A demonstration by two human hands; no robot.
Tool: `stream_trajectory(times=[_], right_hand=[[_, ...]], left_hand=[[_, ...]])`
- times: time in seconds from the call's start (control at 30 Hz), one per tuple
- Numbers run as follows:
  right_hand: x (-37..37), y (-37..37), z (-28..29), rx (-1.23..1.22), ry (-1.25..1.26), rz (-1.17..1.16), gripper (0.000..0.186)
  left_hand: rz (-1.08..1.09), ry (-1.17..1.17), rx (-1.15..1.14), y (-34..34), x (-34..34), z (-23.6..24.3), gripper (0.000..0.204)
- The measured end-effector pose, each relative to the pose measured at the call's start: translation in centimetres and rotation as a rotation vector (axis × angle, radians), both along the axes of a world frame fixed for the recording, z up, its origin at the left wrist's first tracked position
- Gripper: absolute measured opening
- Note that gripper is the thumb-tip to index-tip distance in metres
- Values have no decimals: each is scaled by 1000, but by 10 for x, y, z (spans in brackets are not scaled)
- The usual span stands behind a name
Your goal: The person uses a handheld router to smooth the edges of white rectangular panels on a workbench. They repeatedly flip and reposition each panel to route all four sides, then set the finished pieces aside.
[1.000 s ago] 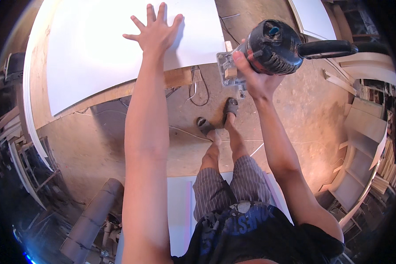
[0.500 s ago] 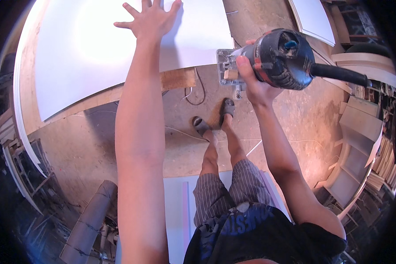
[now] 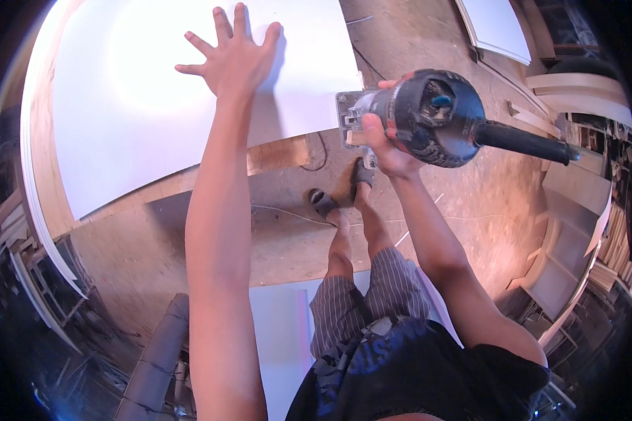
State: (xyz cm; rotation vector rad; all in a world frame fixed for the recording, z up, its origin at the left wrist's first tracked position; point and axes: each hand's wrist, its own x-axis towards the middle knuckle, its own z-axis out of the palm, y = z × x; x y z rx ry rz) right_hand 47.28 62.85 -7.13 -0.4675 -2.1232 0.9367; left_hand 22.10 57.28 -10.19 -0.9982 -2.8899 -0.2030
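A large white board [image 3: 140, 133] lies on a wooden support in front of me. Flat on its surface rests my left hand [image 3: 237, 62], fingers spread. At the board's right edge, my right hand [image 3: 393, 151] grips a black and grey power tool that looks like a jigsaw [image 3: 439, 119], its body lying sideways. The tool's metal base plate [image 3: 349, 116] meets the board's right edge. My fingers wrap the tool's neck, with the thumb on the near side. Its blade cannot be made out. A thick black cord sleeve sticks out from its rear to the right.
Under the board's near edge shows a wooden strip [image 3: 277, 156]. White panels [image 3: 495, 31] lean at the back right. Curved wooden pieces [image 3: 569, 203] and stacked slats stand at the right. A dark roll [image 3: 154, 358] lies at the lower left. A thin cable [image 3: 288, 212] crosses the floor.
My view has shifted, so the board sits lower in the picture. The jigsaw has come slightly left and down, its base plate now against the board's edge. My left hand stays spread on the board.
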Motion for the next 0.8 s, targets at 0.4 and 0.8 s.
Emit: stream_trajectory(times=[0.4, 0.8], right_hand=[[-38, 27, 12, -182, 104, -205, 30], [-81, 66, 13, -312, 389, -52, 27]], left_hand=[[-14, 46, -25, 2, -1, -3, 87], [-7, 48, -110, 6, 3, 4, 89]])
